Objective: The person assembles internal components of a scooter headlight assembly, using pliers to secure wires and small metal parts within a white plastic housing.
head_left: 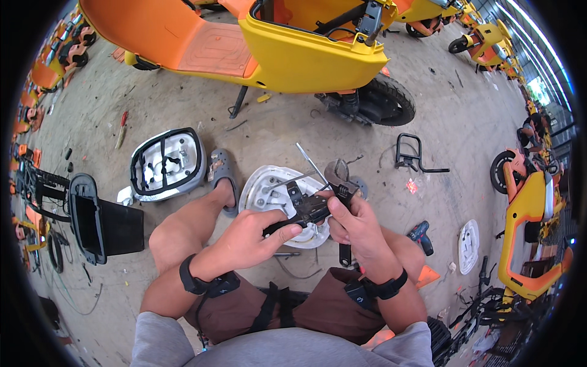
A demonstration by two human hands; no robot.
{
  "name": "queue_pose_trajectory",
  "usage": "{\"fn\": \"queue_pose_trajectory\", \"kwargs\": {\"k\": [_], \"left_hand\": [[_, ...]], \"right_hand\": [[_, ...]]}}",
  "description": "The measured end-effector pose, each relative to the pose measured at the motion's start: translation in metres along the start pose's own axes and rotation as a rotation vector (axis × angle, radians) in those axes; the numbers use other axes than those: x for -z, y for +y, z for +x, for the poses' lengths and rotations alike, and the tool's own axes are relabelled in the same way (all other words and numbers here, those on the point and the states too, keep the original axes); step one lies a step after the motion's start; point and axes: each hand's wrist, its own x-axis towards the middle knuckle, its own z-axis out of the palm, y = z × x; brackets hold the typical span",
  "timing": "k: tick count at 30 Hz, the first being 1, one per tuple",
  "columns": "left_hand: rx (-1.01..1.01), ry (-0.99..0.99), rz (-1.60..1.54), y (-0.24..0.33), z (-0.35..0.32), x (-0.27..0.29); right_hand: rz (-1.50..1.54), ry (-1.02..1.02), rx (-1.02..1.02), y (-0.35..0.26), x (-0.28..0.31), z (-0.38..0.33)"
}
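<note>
My left hand (258,237) is closed round one end of a black bracket-like part (310,210), held above my lap. An adjustable wrench (339,177) is gripped in my right hand (356,229), its jaws pointing away from me and its dark handle showing below the fingers. The wrench lies against the right end of the black part; whether its jaws grip anything I cannot make out. A thin metal rod (310,160) sticks up past the part. Beneath both hands, a white shell-like panel (260,183) rests on the floor.
Ahead stands a yellow and orange scooter (306,61). A white panel with black trim (168,164) and a black bin (110,229) are at left. A black tube frame (409,151), a cordless drill (420,237) and a small white panel (469,246) lie at right. A screwdriver (122,125) is far left.
</note>
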Motion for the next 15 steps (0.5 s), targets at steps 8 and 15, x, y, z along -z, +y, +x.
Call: {"fn": "queue_pose_trajectory", "kwargs": {"k": [8, 15], "left_hand": [[-0.048, -0.034, 0.012, 0.000, 0.008, -0.013], [-0.096, -0.098, 0.032, 0.000, 0.014, -0.025]], "right_hand": [[0.074, 0.081, -0.058, 0.006, 0.010, -0.008], [0.175, 0.113, -0.120, 0.007, 0.025, -0.015]]}}
